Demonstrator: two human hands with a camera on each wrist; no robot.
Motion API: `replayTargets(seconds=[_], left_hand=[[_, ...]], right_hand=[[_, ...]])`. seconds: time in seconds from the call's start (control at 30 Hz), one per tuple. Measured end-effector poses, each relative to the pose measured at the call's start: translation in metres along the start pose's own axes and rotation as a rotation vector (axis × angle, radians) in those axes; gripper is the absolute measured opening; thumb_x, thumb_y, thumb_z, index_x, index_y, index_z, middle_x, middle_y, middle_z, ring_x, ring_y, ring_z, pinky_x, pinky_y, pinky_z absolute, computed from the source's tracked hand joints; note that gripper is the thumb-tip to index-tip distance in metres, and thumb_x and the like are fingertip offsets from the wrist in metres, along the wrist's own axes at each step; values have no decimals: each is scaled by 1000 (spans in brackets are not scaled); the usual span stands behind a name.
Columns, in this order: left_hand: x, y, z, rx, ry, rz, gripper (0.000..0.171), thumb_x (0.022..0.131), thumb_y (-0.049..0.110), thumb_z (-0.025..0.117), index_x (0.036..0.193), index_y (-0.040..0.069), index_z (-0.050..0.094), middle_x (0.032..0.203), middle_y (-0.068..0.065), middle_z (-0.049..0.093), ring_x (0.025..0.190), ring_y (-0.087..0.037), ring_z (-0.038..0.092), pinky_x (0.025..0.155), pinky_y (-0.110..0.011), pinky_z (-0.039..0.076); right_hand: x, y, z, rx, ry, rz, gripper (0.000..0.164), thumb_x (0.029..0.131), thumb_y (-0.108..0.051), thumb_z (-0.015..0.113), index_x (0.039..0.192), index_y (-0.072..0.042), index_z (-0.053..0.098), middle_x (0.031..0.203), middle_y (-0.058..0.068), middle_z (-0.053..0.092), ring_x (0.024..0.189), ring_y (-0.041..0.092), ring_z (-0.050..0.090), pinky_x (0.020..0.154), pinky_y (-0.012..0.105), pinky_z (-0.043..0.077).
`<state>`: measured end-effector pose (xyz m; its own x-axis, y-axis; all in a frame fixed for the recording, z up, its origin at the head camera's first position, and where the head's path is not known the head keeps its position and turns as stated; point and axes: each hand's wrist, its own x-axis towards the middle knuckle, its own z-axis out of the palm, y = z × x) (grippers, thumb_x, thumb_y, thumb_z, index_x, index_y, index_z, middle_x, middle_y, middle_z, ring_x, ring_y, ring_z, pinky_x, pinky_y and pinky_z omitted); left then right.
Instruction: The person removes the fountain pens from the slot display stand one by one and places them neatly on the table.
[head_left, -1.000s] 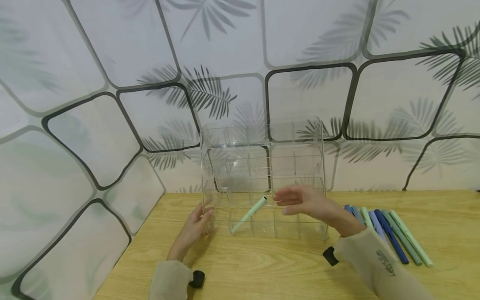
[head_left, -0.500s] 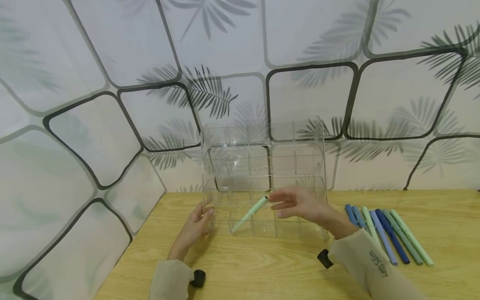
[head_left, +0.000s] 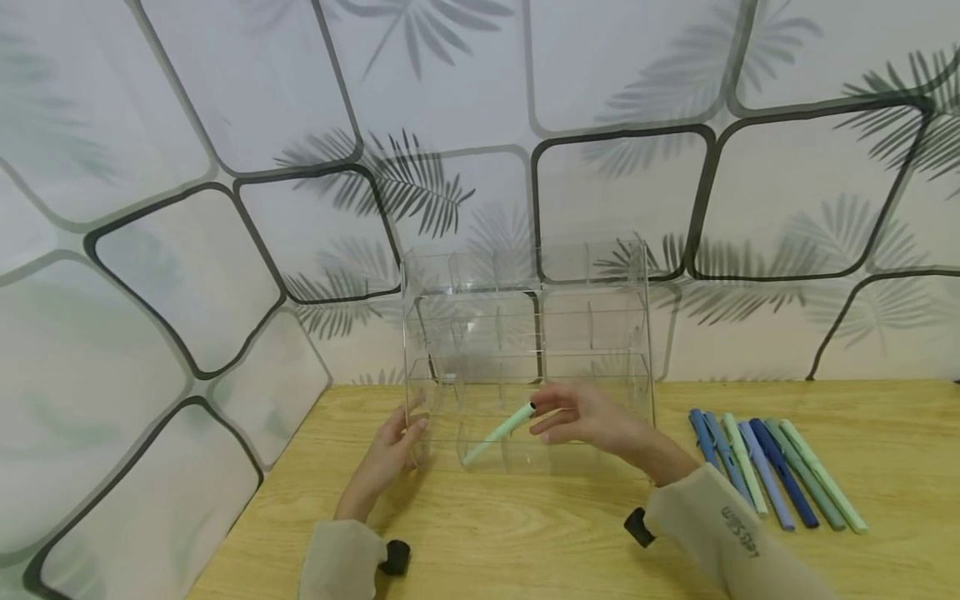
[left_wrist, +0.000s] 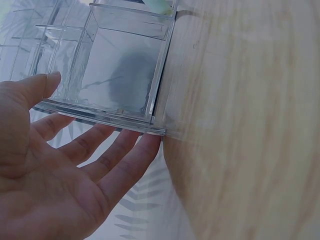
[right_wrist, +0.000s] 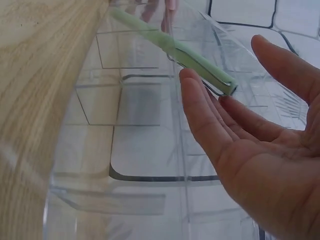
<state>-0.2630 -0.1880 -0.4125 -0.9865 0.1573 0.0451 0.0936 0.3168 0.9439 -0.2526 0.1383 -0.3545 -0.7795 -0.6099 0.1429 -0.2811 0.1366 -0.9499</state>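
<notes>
A clear tiered acrylic organizer [head_left: 525,454] with divided compartments stands on the wooden table against the wall. One light green pen [head_left: 498,435] leans diagonally in its bottom front row, capped end up and to the right. My left hand [head_left: 390,446] holds the organizer's left side edge; in the left wrist view the thumb lies over the front and the fingers press the outer side wall. My right hand [head_left: 588,421] is at the pen's upper end, fingers loosely bent and thumb apart. In the right wrist view the fingertips [right_wrist: 189,75] appear to touch the pen near its clip.
Several pens in blue, lilac and green shades, such as a dark blue pen [head_left: 783,471], lie side by side on the table [head_left: 510,533] to the right. A patterned wall covering [head_left: 622,208] rises behind the organizer and along the left.
My right hand has moved left to the pen's upper end, and that end has dipped slightly. My left hand has stayed on the organizer's edge.
</notes>
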Motion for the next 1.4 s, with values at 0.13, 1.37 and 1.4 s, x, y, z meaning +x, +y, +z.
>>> replayTargets(seconds=[0.13,1.37,1.4], left_hand=[[0,0,0,-3,-6,9,52,110,23,48,157,8,34,149,-32,43,58,-11,39,54,-21,44],[-1,-1,0,3,4,10,52,109,22,49,157,8,34,146,-31,45,54,-10,37,55,-21,44],[-1,-1,0,7,4,12,52,109,22,49,157,7,34,146,-32,45,54,-10,37,55,-21,44]], right_hand=[[7,4,7,6,-10,-18,48,97,5,64,137,22,43,126,34,57,111,45,64,91,38,55],[-12,0,-9,100,65,-29,27,102,0,57,123,17,57,115,24,64,105,26,69,95,41,53],[-14,0,-9,102,66,-32,27,102,0,57,124,17,57,116,25,64,105,25,69,95,41,53]])
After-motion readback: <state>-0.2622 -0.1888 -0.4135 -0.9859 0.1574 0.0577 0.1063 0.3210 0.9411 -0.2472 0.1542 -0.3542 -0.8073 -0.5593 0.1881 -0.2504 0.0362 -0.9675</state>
